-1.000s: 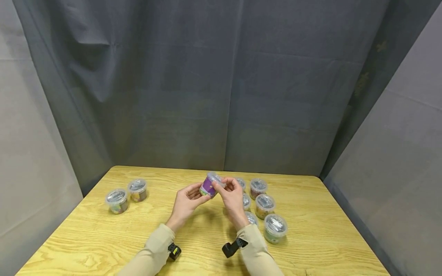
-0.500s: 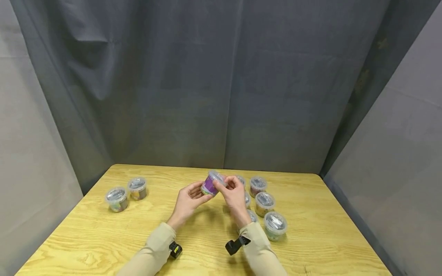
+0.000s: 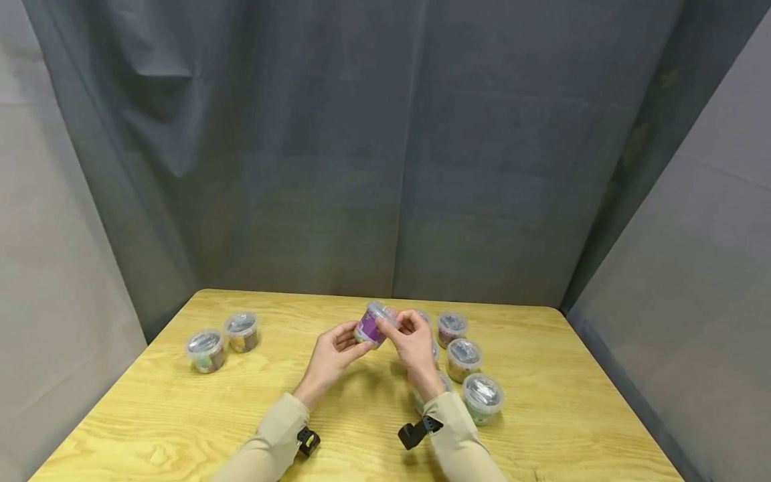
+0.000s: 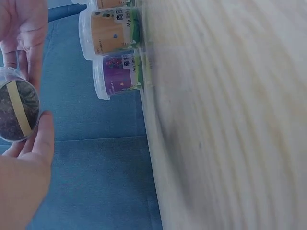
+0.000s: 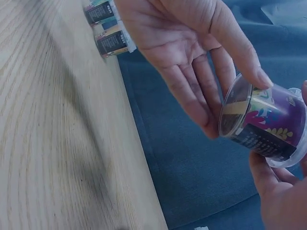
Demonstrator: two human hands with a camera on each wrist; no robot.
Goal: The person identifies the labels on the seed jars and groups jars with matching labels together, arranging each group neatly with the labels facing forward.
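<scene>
The left hand (image 3: 330,353) and right hand (image 3: 415,345) grasp a purple tub (image 3: 369,328), lifted, not yet set down; two tubs (image 3: 207,361) stand lower left, six tubs (image 3: 464,370) lower right.

Purple-labelled tub (image 3: 369,328): lid partly covered by right hand (image 3: 412,345); cut by left edge in left wrist view; small label print unreadable in right wrist view. Left hand (image 3: 327,356): cut by upper edge in right wrist view. Row of tubs (image 3: 446,382): partly hidden behind right hand and wrist. Uppermost tub (image 4: 109,4), left wrist view: cut by upper edge. Sleeves (image 3: 262,438), table (image 3: 150,428), head view: cut by lower edge. Whitish item (image 5: 201,228), right wrist view: too little showing to identify.
</scene>
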